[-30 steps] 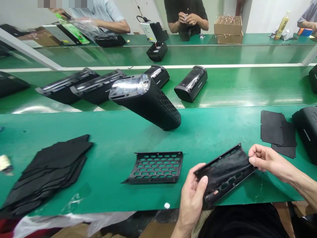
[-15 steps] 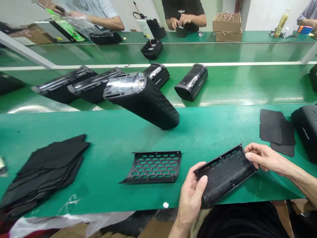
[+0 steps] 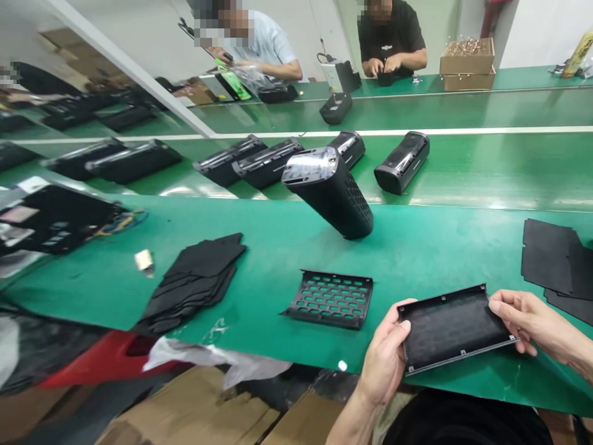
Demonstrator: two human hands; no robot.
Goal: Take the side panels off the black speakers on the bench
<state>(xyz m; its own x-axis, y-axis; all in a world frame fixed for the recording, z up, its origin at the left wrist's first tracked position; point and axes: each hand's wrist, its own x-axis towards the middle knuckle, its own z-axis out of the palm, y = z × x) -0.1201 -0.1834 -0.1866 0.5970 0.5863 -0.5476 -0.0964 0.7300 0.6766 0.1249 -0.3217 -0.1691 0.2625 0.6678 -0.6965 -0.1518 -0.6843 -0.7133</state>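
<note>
Between my two hands is a curved black speaker grille (image 3: 456, 330), its hollow inner side facing up and covered by a dark sheet. My left hand (image 3: 386, 352) grips its left end, thumb over the rim. The fingers of my right hand (image 3: 521, 318) pinch the right end near the upper corner. A second black grille (image 3: 331, 300) with rows of slots lies on the green table, left of my hands, with no sheet in it. Beyond it a black speaker (image 3: 331, 191) stands upright, its glossy end on top.
Black cloth sheets (image 3: 194, 278) lie piled at left, and more black sheets (image 3: 551, 256) at right. Several speakers rest on the green belt (image 3: 482, 170) behind. Two people work across it, near cardboard boxes (image 3: 467, 62). Further left is a black device with wires (image 3: 60, 216).
The view has swung left, so things on the table appear further right. The held grille is tilted less and shows more of its inside. Both hands keep their hold.
</note>
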